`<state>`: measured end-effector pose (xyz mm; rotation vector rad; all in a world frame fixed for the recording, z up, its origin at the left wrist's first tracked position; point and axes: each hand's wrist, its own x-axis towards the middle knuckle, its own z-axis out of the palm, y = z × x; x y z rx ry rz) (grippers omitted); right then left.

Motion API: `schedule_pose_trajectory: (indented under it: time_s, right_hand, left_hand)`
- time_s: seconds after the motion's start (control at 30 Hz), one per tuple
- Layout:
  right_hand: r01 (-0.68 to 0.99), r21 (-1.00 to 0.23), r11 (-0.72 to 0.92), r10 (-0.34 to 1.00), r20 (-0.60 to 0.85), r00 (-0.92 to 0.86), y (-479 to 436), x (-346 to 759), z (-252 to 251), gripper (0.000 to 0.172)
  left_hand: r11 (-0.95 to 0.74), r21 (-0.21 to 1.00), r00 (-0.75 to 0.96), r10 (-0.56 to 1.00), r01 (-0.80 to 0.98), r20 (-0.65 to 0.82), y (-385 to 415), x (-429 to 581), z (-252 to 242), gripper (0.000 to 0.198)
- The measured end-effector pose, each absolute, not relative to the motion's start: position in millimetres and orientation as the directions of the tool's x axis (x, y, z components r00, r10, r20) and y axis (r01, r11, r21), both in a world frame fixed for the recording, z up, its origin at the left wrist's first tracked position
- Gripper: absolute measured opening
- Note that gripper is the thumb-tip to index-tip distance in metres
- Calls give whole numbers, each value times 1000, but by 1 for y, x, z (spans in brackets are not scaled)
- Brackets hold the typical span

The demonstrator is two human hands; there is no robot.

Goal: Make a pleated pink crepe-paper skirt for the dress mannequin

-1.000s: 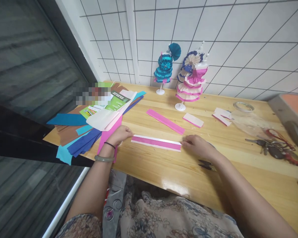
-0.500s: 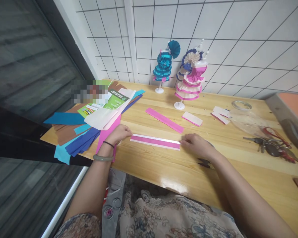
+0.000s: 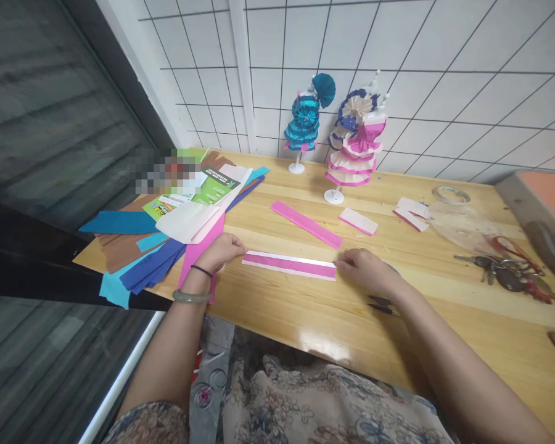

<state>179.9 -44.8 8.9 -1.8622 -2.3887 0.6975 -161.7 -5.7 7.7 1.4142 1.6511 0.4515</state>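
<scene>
A pink crepe-paper strip [image 3: 287, 266] with pale edges lies across the wood table. Along its far edge runs a white strip that looks like double-sided tape [image 3: 290, 258]. Fingers of my left hand [image 3: 226, 250] are pinched at the left end of this edge. At the opposite end, my right hand [image 3: 363, 268] has thumb and fingertips closed on the corner. Just beyond the strip is a plain pink paper strip [image 3: 305, 223]. Scissors [image 3: 383, 304] lie partly hidden under my right forearm.
Coloured paper sheets [image 3: 120, 222] are heaped at the left. Toward the wall stand a teal paper dress figure [image 3: 304, 120] and a pink one [image 3: 356, 154]. Cut paper pieces [image 3: 358, 221], a tape roll [image 3: 451, 195] and keys [image 3: 509, 274] lie to the right.
</scene>
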Motion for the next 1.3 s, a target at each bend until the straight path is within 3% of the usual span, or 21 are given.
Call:
schedule_pose_trajectory:
  time_s: [1.3]
  right_hand:
    - [912, -323, 251, 923, -204, -327, -44, 180, 3, 29]
  left_hand:
    - [171, 680, 59, 952, 713, -302, 4, -166, -7, 13]
